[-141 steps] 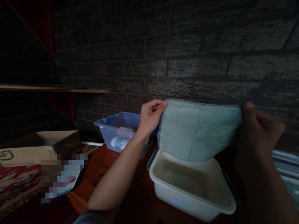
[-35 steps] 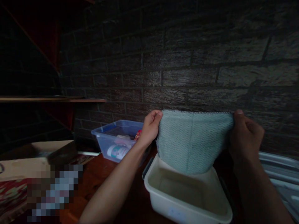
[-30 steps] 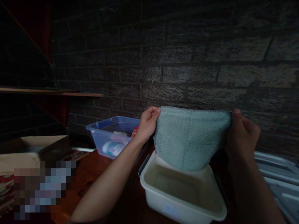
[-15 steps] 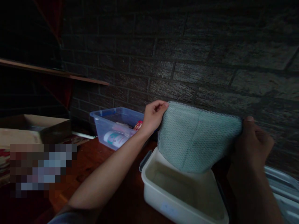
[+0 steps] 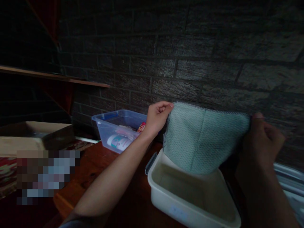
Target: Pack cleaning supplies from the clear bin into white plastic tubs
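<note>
A pale green textured cloth (image 5: 201,139) with a dark-and-white edging hangs spread between my two hands. My left hand (image 5: 158,117) pinches its upper left corner between thumb and fingers. The upper right corner is gripped by my right hand (image 5: 264,139), which is in shadow, so its fingers show only in part. The cloth's lower edge hangs over the far side of a white plastic tub (image 5: 190,205); I cannot tell whether it touches the rim. The tub's visible inside is bare, and a dark latch (image 5: 151,163) sticks out at its left.
Behind my left arm stands a clear bluish bin (image 5: 101,131) holding a white bottle (image 5: 118,142) and a red packet (image 5: 142,127). An open cardboard box (image 5: 57,131) is at the left, under a wooden shelf (image 5: 80,82). A grey lid-like piece (image 5: 291,179) lies at the right. A brick wall (image 5: 166,66) closes off the back.
My hands keep hold of the same corners throughout. The view shifts and tilts a little, and the cloth sways slightly, its folds changing. The tub stays on the table.
</note>
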